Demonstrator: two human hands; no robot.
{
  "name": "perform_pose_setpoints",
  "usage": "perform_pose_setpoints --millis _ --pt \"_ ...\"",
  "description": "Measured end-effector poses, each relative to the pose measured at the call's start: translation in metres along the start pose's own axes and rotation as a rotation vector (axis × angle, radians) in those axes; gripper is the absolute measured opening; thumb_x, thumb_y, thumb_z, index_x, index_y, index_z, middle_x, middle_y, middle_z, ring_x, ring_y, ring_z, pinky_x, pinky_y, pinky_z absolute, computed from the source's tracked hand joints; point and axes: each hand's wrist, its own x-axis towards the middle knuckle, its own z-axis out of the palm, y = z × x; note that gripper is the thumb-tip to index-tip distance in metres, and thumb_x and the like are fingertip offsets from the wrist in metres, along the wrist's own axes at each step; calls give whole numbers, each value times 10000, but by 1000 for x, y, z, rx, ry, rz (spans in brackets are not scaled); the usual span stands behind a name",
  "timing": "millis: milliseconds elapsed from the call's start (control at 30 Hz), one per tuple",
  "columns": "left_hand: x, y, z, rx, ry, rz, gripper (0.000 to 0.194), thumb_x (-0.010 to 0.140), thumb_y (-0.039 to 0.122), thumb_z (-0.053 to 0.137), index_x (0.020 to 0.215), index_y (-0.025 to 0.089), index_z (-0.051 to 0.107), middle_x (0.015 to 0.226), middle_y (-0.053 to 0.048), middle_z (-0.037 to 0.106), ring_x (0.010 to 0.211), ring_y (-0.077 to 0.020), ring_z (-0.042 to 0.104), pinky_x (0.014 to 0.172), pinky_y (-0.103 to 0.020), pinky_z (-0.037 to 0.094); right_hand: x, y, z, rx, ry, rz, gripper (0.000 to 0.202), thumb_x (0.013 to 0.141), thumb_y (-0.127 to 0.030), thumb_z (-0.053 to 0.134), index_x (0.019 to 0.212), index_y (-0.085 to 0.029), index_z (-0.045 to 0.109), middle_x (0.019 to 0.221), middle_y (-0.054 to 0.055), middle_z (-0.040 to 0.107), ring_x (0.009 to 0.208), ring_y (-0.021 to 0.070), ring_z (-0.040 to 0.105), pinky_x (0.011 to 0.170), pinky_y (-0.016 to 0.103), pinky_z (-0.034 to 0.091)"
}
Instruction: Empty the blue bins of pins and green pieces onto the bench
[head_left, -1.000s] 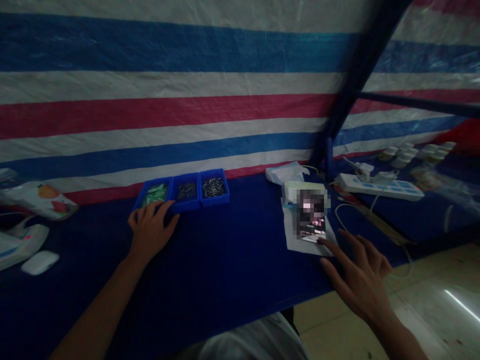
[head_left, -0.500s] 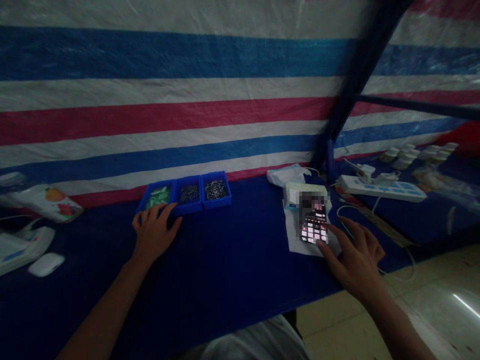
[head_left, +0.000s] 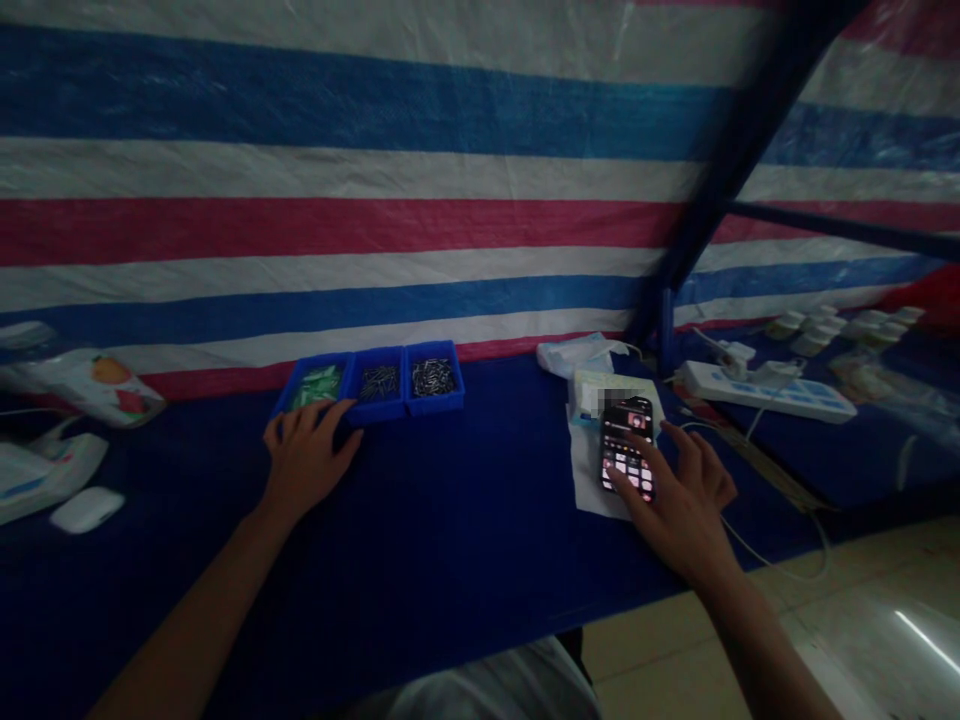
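My left hand (head_left: 306,465) rests with spread fingers at the front edge of a blue bin (head_left: 318,384) of green items. Beside that bin stand two more blue bins, one with dark metal pins (head_left: 379,383) and one with shiny small metal parts (head_left: 433,377). My right hand (head_left: 679,500) is over a lit phone (head_left: 628,440), thumb and forefinger apart above its screen; whether they touch it I cannot tell. Under the phone are a white sheet (head_left: 586,470) and a pale packet (head_left: 589,393).
A power strip (head_left: 765,390) with plugs and a white cable lies at the right, small bottles (head_left: 817,333) behind it. At the left are a white case (head_left: 88,509), another strip (head_left: 52,475) and a fruit-printed pack (head_left: 112,388). A blue frame post (head_left: 720,170) slants upward.
My right hand has moved left, farther over the phone, with thumb and forefinger now above its screen. My left hand stays at the bin. The view has shifted slightly.
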Motion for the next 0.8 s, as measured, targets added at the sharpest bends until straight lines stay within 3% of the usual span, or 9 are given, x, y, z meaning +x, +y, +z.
perform_pose_setpoints --millis 133,367,800 --pt "0 -1 2 9 8 11 507 976 466 445 1401 221 575 1392 -160 583 1294 -376 481 1138 -592 274 -1 -2 0 -5 -12 24 473 975 -569 425 1265 -269 647 1518 165 393 1426 431 312 1022 642 363" --pt "0 -3 5 5 22 13 493 972 471 454 1388 239 586 1379 -151 589 1295 -379 488 1139 -589 271 -1 0 0 65 111 121 526 933 -654 436 1226 -262 630 1470 154 468 1397 414 367 1045 657 338" --pt "0 -3 4 27 28 30 490 980 457 456 1392 223 578 1364 -159 594 1294 -377 489 1127 -593 288 -11 15 -1 0 52 112 519 937 -648 430 1216 -278 664 1466 146 475 1387 419 368 1003 648 358"
